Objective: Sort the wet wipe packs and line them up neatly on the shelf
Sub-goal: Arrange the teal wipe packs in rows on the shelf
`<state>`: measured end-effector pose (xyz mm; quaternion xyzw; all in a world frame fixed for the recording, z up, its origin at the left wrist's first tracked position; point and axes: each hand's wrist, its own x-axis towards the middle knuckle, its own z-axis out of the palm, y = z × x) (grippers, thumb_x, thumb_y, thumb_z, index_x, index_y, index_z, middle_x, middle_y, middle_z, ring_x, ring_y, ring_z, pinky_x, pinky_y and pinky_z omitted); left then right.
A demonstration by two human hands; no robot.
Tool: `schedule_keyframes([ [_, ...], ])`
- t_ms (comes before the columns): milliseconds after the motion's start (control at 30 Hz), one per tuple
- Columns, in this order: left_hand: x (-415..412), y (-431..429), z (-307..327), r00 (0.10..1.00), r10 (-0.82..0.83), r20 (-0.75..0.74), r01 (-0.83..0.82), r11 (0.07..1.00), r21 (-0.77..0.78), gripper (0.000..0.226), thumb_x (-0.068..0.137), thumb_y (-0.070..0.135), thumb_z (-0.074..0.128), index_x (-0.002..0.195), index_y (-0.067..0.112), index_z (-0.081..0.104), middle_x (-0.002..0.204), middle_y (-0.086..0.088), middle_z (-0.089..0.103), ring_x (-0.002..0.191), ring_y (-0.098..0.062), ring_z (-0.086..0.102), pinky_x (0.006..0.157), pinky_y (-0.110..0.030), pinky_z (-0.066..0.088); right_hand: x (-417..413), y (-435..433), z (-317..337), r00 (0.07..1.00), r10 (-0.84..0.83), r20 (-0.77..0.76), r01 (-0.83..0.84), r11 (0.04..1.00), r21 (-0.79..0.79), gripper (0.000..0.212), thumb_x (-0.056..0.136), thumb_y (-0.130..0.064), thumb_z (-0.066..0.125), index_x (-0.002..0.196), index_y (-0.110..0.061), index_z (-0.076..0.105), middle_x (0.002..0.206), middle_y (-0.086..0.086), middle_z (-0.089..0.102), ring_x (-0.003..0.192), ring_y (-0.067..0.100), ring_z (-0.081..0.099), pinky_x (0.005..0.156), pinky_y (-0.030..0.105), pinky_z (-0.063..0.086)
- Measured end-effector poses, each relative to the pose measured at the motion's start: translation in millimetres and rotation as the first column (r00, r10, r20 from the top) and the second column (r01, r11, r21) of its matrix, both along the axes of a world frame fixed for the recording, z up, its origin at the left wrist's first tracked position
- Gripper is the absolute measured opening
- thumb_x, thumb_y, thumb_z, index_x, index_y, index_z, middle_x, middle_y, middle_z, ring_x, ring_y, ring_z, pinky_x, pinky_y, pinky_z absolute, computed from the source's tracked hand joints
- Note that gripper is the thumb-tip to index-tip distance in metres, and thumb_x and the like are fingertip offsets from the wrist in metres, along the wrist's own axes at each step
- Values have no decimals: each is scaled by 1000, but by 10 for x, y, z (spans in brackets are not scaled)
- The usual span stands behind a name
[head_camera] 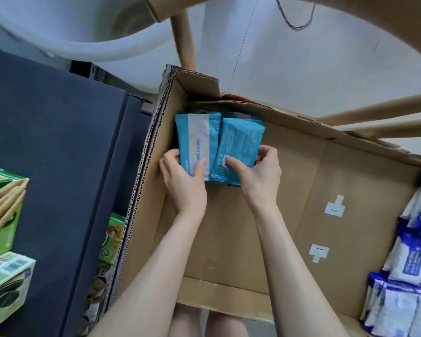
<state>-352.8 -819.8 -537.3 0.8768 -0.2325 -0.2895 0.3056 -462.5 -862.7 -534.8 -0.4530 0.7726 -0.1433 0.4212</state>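
Observation:
Two stacks of teal wet wipe packs lie side by side in the far left corner of a cardboard shelf (289,190). The left stack (195,139) shows a white label on top. The right stack (240,142) shows a plain teal back with a barcode. My left hand (182,176) grips the near end of the left stack, thumb on top. My right hand (258,171) grips the near end of the right stack, thumb by the barcode and fingers curled round its right edge. White and dark-blue wipe packs (408,268) stand in a row along the shelf's right side.
The shelf's corrugated left wall (141,181) rises beside a dark blue panel (58,166). Green and white product boxes (3,239) sit at the far left. Two white tape marks (334,207) are stuck on the shelf floor. Cardboard posts (184,32) stand behind.

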Motion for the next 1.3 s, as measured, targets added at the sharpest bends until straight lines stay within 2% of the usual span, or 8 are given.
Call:
schedule_keyframes([
  [167, 24, 50, 106, 995, -32, -100, 33, 999, 13, 16, 85, 18, 69, 90, 8, 58, 94, -5, 52, 77, -14, 47, 63, -4, 34, -31, 7, 151, 991, 2, 131, -4, 1000, 16, 29, 77, -35, 75, 93, -16, 58, 96, 3, 65, 86, 17, 61, 76, 39, 54],
  [367, 26, 314, 666, 973, -5, -232, -18, 996, -93, 15, 93, 21, 59, 94, 9, 51, 86, 6, 61, 69, 8, 56, 59, -6, 39, -183, 277, 644, 957, -21, 291, 16, 1000, 18, 16, 89, -22, 63, 99, -22, 51, 86, -15, 61, 75, -5, 59, 75, 35, 53],
  [600, -202, 1001, 1508, 894, -1, -448, -78, 985, -157, 5, 95, 14, 54, 97, 12, 58, 91, 9, 67, 77, 6, 62, 67, -8, 44, -210, 922, 1412, 795, -33, 606, -35, 994, 100, 19, 97, -20, 53, 91, -3, 60, 80, 7, 56, 74, 18, 49, 67, 30, 42],
  [700, -307, 1255, 1766, 869, 55, -492, -154, 974, -164, 7, 95, 10, 52, 96, 16, 57, 89, 10, 66, 75, 8, 61, 65, -8, 44, -250, 1144, 1665, 723, -144, 676, -35, 969, 243, 41, 97, -40, 45, 99, -1, 59, 94, 14, 61, 84, 22, 54, 75, 37, 43],
  [800, -407, 1506, 2011, 829, 107, -549, -236, 957, -168, 10, 96, 8, 49, 95, 17, 55, 92, 4, 65, 76, 5, 62, 66, -11, 47, -349, 1343, 1939, 660, -206, 722, -114, 923, 368, 30, 100, -39, 40, 112, -23, 62, 117, 2, 67, 103, 18, 64, 84, 38, 50],
  [1033, -811, 2372, 2365, 724, 163, -671, -357, 920, -161, 17, 97, 13, 49, 110, 13, 61, 111, -8, 68, 104, -24, 63, 93, -43, 50, -839, 1901, 2328, 707, 130, 695, -398, 886, 239, 55, 72, -29, 75, 123, -20, 57, 112, 6, 68, 97, 17, 67, 72, 24, 53],
  [1167, -1149, 2907, 2619, 754, 243, -611, -459, 859, -225, 12, 92, 13, 57, 100, 14, 66, 94, 0, 73, 90, -17, 67, 82, -37, 55, -1073, 2232, 2556, 705, 272, 655, -487, 857, 168, 59, 65, -22, 84, 113, -8, 51, 110, 7, 65, 88, 12, 66, 62, 19, 50],
  [1300, -1284, 3351, 3011, 751, 339, -567, -566, 772, -288, 9, 91, 15, 59, 94, 18, 67, 89, 2, 74, 86, -17, 68, 80, -38, 55, -1075, 2529, 2844, 659, 448, 604, -584, 811, 36, 57, 66, -33, 84, 108, -20, 47, 111, 2, 63, 98, 15, 64, 82, 35, 56],
])
